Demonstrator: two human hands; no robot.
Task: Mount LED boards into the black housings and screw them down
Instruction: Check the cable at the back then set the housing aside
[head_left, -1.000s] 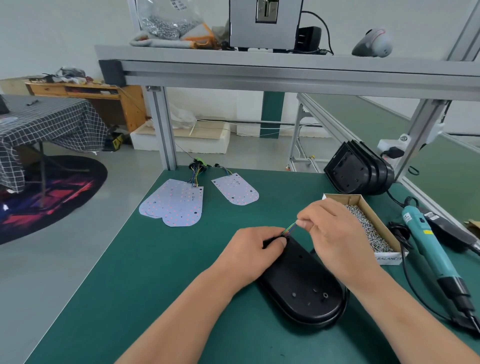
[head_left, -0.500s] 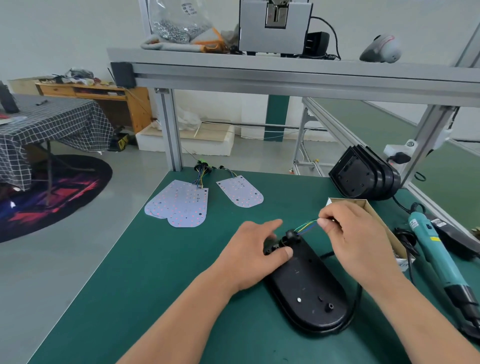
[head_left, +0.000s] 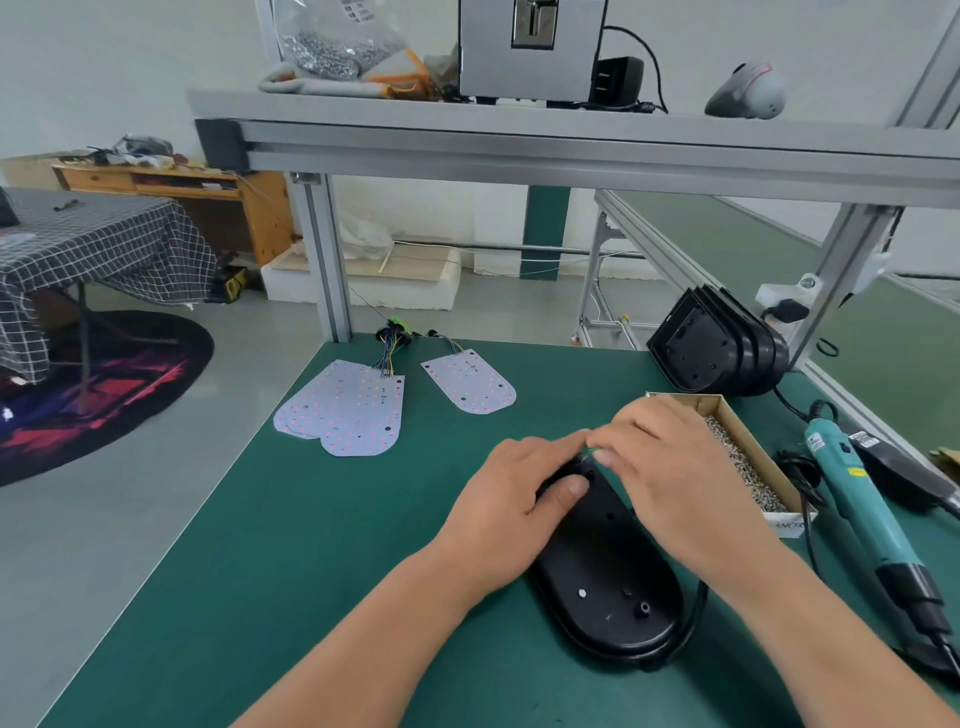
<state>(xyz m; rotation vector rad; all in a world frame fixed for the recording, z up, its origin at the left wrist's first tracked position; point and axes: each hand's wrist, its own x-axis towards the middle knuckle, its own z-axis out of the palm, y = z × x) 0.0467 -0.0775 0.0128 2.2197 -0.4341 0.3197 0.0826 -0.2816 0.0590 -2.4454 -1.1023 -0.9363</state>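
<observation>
The housing (head_left: 605, 577) lies lower centre-right on the surface (head_left: 311, 545). Your left hand (head_left: 511, 506) grips its far end and your right hand (head_left: 670, 467) pinches the wires (head_left: 589, 453) there. The screw box (head_left: 748, 452) and driver (head_left: 862, 509) crowd the right. Open green runs to the left edge, with the boards (head_left: 353, 405) near the far edge.

No legible text on the screwdriver (head_left: 860, 501) labels or screw box (head_left: 756, 457)
</observation>
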